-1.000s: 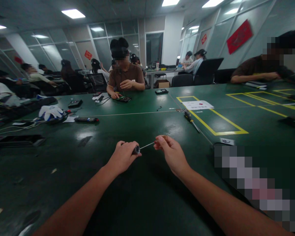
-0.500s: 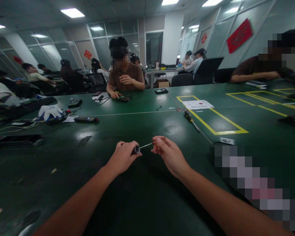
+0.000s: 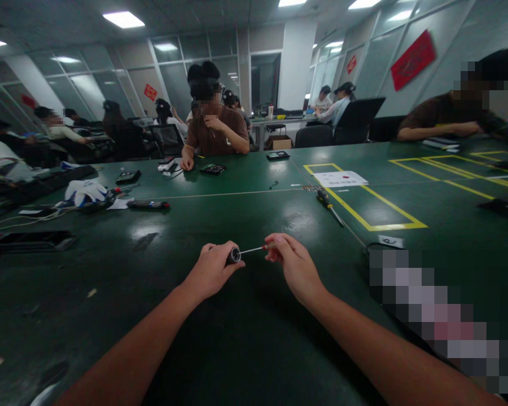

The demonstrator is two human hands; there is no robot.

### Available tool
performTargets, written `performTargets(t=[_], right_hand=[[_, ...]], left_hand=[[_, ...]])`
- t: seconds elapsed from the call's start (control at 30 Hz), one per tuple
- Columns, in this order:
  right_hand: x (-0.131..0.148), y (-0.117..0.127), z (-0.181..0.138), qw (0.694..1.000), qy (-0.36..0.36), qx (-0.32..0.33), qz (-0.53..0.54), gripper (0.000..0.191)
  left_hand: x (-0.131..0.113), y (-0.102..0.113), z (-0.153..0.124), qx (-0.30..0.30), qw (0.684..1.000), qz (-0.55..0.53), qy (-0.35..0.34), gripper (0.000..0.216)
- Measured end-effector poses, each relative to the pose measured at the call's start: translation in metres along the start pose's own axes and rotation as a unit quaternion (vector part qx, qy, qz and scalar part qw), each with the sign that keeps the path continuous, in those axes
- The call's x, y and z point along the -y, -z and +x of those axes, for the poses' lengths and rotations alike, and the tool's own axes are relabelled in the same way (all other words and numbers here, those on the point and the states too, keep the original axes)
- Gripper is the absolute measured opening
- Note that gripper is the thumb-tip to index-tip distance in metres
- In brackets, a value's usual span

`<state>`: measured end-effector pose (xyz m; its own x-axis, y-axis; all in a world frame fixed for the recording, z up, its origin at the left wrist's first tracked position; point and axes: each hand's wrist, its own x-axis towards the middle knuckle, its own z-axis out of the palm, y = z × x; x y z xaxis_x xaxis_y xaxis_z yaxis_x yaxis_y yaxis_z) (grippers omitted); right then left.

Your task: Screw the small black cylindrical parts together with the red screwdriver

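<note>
My left hand [image 3: 211, 269] is closed around a dark cylindrical handle [image 3: 234, 255], whose metal-ringed end points right. A thin silver bit [image 3: 250, 250] with a reddish end runs from that handle to my right hand [image 3: 291, 264], which pinches its far end between thumb and fingers. Both hands hover just above the dark green table [image 3: 245, 338], close together near its front middle.
A screwdriver [image 3: 329, 206] lies beside a yellow taped rectangle [image 3: 366, 203] holding a white sheet [image 3: 341, 179]. White gloves [image 3: 85, 192], a dark tool [image 3: 148, 204] and flat devices lie at the left. A person in brown [image 3: 214, 131] sits opposite; another person leans at far right.
My right hand has moved slightly left toward the handle, so less bit shows between the hands. The person opposite has raised a hand to the face.
</note>
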<state>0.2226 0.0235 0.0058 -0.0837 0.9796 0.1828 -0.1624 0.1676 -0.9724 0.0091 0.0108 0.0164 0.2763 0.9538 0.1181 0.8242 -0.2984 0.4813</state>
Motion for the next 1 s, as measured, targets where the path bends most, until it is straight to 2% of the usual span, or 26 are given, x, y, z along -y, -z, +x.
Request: performTargets(t=[0.4,0.77,0.9,1.0], right_hand=[[0.0029,-0.0002,-0.0024,0.998,0.046,0.015,-0.048,0.032],[0.0027,-0.003,-0.003,0.997,0.046,-0.006,-0.06,0.03],[0.0056,-0.0055,-0.0044,1.0,0.023,-0.004,-0.005,0.023],[0.0054,-0.0061,-0.0031,0.999,-0.017,-0.016,0.042,0.028]], left_hand=[[-0.0004,-0.0003,0.0005,-0.002,1.0,0.008,0.003,0.012],[-0.0013,0.0002,-0.0009,0.003,1.0,0.001,-0.01,0.012],[-0.0022,0.0006,-0.0009,0.006,1.0,0.003,-0.009,0.011],[-0.0026,0.0012,-0.0006,0.014,1.0,0.023,-0.011,0.011]])
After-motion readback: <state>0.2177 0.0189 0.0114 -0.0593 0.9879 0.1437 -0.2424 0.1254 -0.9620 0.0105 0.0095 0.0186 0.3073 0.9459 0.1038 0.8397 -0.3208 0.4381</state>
